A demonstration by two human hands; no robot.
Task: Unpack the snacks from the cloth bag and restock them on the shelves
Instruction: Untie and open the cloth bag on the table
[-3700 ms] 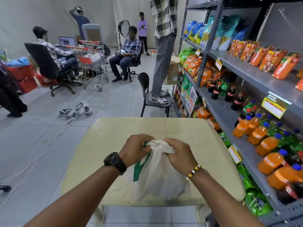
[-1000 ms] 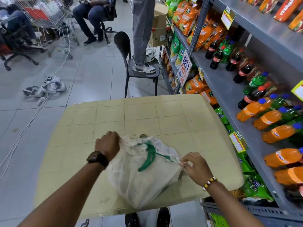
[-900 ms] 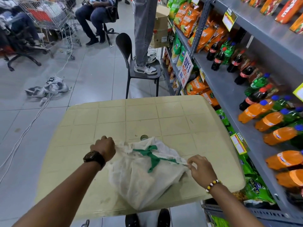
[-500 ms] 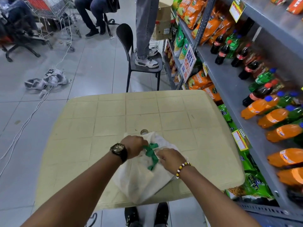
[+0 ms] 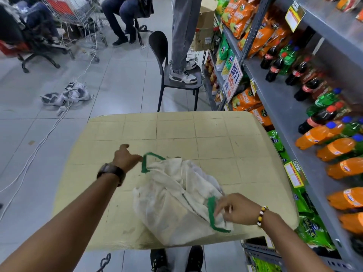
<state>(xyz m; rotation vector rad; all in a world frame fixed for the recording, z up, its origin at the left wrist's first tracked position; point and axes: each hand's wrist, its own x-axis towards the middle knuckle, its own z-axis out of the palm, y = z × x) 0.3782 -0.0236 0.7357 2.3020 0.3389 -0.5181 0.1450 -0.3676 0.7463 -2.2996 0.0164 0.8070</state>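
The white cloth bag (image 5: pixel 172 203) lies slumped on the beige table (image 5: pixel 176 134), near its front edge, with its mouth pulled wide. Its two green handles are apart, one at the far left and one at the near right. My left hand (image 5: pixel 125 158) holds the far green handle (image 5: pixel 146 161) and draws it to the left. My right hand (image 5: pixel 233 211) pinches the near green handle (image 5: pixel 211 211) together with the bag's rim. The snacks inside are hidden by the cloth.
A grey shelf rack (image 5: pixel 284 107) runs along the right with orange soda bottles (image 5: pixel 334 148), cola bottles and orange snack packets (image 5: pixel 247 101). A person stands on a black chair (image 5: pixel 176 83) beyond the table. Cables and a trolley lie on the floor at left.
Half a second ago both hands met at the tied green handles. Now they have pulled apart, left hand outward and right hand toward me, the handles are separated and the bag's mouth is spread.
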